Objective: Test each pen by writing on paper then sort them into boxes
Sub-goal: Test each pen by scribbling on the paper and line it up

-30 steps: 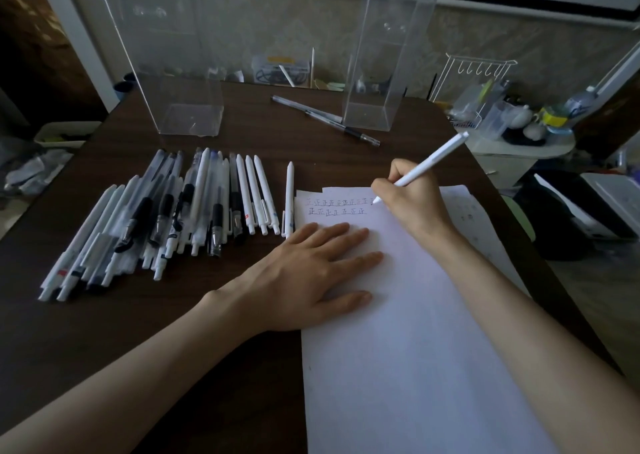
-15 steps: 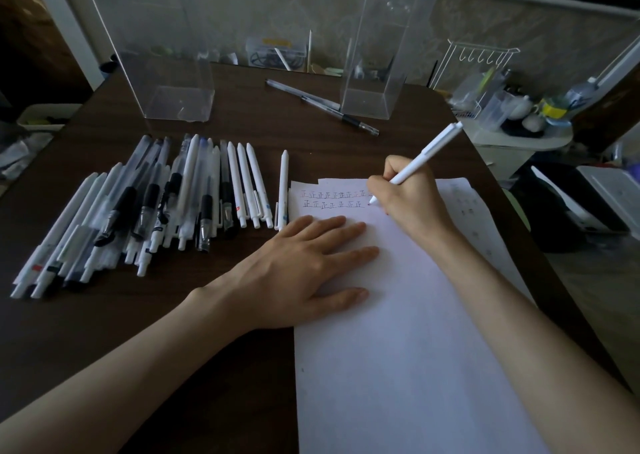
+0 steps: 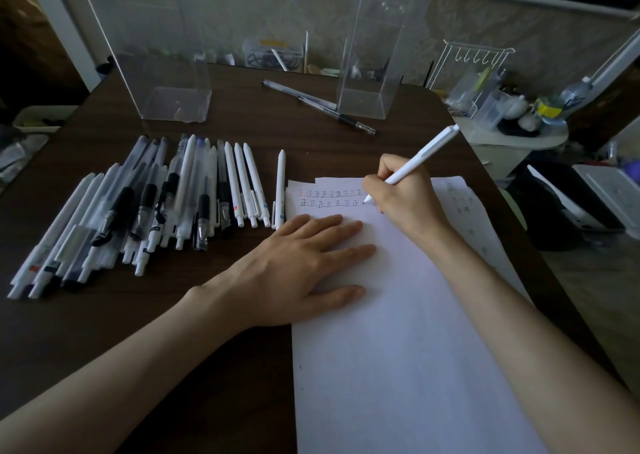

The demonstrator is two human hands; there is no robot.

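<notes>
Where our right hand [image 3: 405, 193] grips the white pen [image 3: 426, 155], the tip meets the paper [image 3: 398, 367] at the end of the second row of marks, near the sheet's top edge. Our left hand [image 3: 298, 266] lies flat with fingers straight, pressing the paper's left edge. Just beside that edge rests a lone pen [image 3: 280, 190], then the heap of pens [image 3: 156, 204] fanning leftward. Bare counter [image 3: 242, 121] separates these from the left clear box [image 3: 162, 72] and right clear box [image 3: 374, 72], both upright near the far edge. Two loose pens [image 3: 311, 101] lie between them. A second sheet [image 3: 464, 204] nears the counter's right edge.
</notes>
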